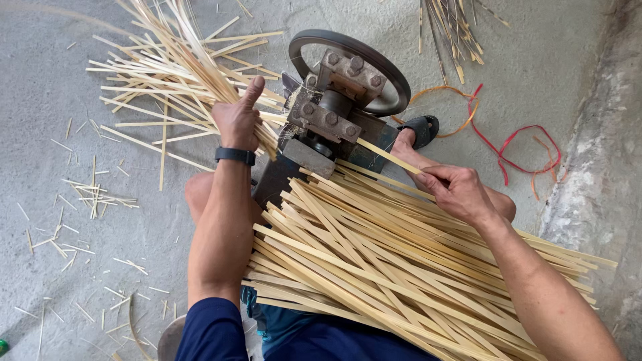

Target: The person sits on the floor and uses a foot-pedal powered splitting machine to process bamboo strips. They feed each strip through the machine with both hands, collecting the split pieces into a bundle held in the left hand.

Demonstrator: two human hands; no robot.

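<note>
The right hand has its fingers pinched shut on one flat bamboo strip. The strip's far end goes into the metal machine, just under its bolted block. The left hand is closed around a bunch of thin split strips on the other side of the machine, with the thumb sticking up. That bunch fans out over the floor toward the top left corner.

It looks like the feeding step: one strip goes in on the right and thin strips come out on the left. The next move likely calls for a straight, steady push with the right hand and a pull with the left, with the fingers kept away from the machine's mouth.

A big pile of flat strips lies across the lap, below the right hand. A dark wheel sits behind the machine. Red and orange bands lie on the floor at the right. A sandal shows beside the wheel.

The cutting part inside the machine is hidden. The pile covers the legs. The left fingers are mostly hidden behind the bunch. The pile's near end is cut off at the bottom edge.
</note>
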